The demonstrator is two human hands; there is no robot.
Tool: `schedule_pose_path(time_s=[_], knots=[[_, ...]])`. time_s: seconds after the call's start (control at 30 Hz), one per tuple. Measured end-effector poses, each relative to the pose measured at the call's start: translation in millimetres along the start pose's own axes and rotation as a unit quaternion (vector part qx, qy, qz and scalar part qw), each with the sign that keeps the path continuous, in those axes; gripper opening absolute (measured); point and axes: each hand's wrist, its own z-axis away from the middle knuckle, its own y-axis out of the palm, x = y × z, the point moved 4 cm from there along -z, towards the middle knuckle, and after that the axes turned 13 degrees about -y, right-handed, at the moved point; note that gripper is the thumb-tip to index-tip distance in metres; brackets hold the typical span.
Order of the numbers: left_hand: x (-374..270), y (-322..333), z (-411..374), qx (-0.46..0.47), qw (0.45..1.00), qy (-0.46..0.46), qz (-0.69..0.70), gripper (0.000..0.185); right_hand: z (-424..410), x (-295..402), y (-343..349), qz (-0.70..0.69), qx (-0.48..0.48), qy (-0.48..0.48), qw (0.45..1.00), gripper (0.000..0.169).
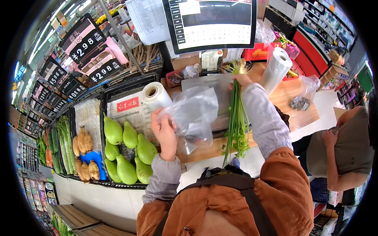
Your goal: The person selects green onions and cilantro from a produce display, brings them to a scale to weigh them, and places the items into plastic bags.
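My left hand (166, 132) pinches the edge of a clear plastic produce bag (193, 113), which hangs loose over the front of the weighing plate. Behind that hand stands a roll of plastic bags (156, 96). With my right hand (242, 81) I grip a bunch of leafy green herbs (238, 115) near its root end. The roots point up toward the screen, and the leaves droop below the table's front edge. The metal weighing plate (222, 103) lies under and between my hands, partly covered by the bag.
A lit touchscreen (218, 23) rises behind the plate. Green gourds (127, 168) fill a crate on the left, beside lotus roots (84, 141). To the right are a second bag roll (276, 69) and a bagged dark item (301, 101) on the wooden table (283, 109). A person (339, 147) stands close by.
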Motion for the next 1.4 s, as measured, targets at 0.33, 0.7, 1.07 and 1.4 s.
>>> schedule_pose_path(time_s=[0.33,0.7,1.07,1.4], knots=[[59.3,133.6,-29.7,0.214,0.965,-0.004,-0.15,0.016,276.1,175.6,-52.1,-0.121,0.144,-0.249,0.95,0.031],[56.9,167.7,-33.0,0.24,0.868,0.203,-0.384,0.024,238.5,54.4,-1.5,0.387,0.206,-0.154,0.885,0.024],[43.5,157.5,-12.7,0.147,0.789,0.296,-0.518,0.013,264.3,60.0,52.1,0.663,0.106,-0.275,0.688,0.027],[42.3,145.9,66.7,0.396,0.707,0.407,-0.421,0.024,218.2,22.0,3.8,0.278,0.201,-0.273,0.899,0.024]])
